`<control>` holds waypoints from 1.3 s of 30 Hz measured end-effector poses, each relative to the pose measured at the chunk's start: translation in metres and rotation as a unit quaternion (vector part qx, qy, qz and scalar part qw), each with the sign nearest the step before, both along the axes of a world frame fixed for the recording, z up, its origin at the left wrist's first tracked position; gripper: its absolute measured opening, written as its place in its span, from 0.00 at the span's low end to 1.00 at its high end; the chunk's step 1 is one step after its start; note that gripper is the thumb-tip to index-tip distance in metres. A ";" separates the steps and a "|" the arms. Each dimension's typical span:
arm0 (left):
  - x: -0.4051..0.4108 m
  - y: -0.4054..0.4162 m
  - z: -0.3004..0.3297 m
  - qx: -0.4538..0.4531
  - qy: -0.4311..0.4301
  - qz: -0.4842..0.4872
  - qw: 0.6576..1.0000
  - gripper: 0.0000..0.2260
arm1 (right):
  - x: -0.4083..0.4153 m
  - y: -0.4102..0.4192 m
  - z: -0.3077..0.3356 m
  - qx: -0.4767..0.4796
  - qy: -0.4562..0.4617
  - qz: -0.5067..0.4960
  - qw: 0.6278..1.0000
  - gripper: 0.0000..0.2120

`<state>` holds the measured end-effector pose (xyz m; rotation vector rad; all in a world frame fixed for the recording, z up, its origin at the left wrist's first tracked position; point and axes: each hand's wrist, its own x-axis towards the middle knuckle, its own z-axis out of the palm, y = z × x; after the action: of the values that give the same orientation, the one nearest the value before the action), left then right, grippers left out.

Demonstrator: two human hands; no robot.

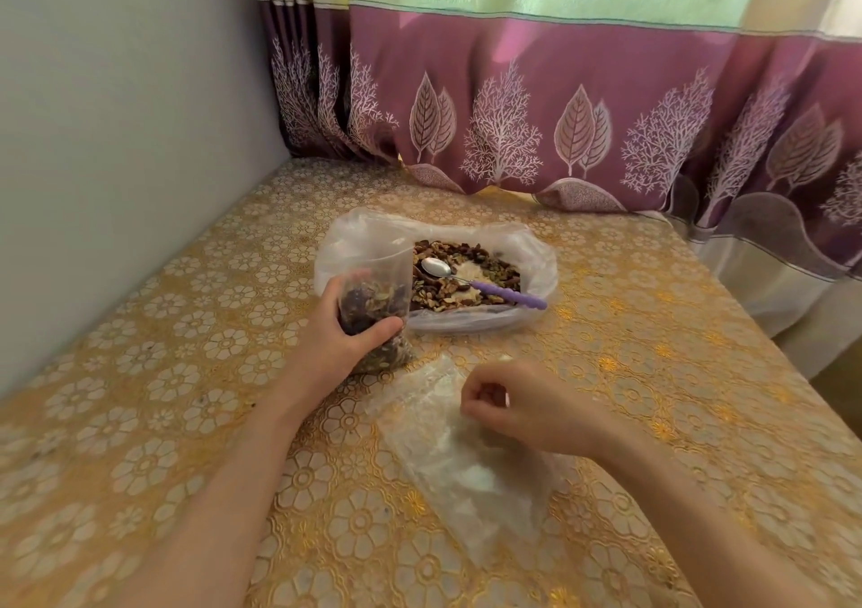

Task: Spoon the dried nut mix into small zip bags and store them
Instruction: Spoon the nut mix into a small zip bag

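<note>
My left hand (343, 332) grips a small clear zip bag (375, 302) partly filled with nut mix, standing upright on the table with its mouth open at the top. Behind it lies a large clear plastic bag (536, 253) spread open with the dried nut mix (466, 276) inside. A spoon with a purple handle (508, 292) rests on the mix, its metal bowl pointing left. My right hand (517, 409) hovers with curled fingers over a stack of empty small zip bags (462, 477) lying flat; whether it pinches anything I cannot tell.
The table (186, 374) carries a yellow floral cloth. A grey wall (116, 141) runs along the left side. A purple and green curtain (559, 118) hangs along the far edge. The table's right edge (746, 323) drops off to the floor.
</note>
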<state>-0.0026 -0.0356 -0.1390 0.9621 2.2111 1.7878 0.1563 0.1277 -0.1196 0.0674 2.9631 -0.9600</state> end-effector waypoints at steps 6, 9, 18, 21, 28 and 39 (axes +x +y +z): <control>0.006 0.008 -0.003 0.004 0.006 -0.033 0.999 0.23 | -0.042 0.009 0.065 -0.158 0.304 -0.072 0.937 0.05; 0.009 0.011 -0.003 0.003 0.025 -0.041 0.999 0.23 | -0.068 0.002 0.079 -0.137 0.304 -0.070 0.940 0.04; 0.008 0.011 -0.003 0.045 0.010 0.010 0.999 0.21 | -0.065 0.036 0.042 -0.189 0.328 -0.195 0.905 0.07; 0.003 0.008 -0.001 0.063 -0.013 0.056 0.996 0.18 | -0.052 0.067 0.016 -0.004 0.244 -0.299 0.923 0.07; -0.014 0.002 0.020 0.052 -0.006 0.090 0.995 0.17 | -0.041 0.077 -0.013 0.023 0.121 -0.339 0.933 0.13; -0.026 0.005 0.004 0.030 0.008 0.059 0.998 0.22 | -0.057 0.082 -0.002 -0.431 0.249 -0.348 0.794 0.01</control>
<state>-0.0285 -0.0302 -0.1351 0.8767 2.2806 1.9126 0.0991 0.2102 -0.1214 1.0688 2.4847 -2.6727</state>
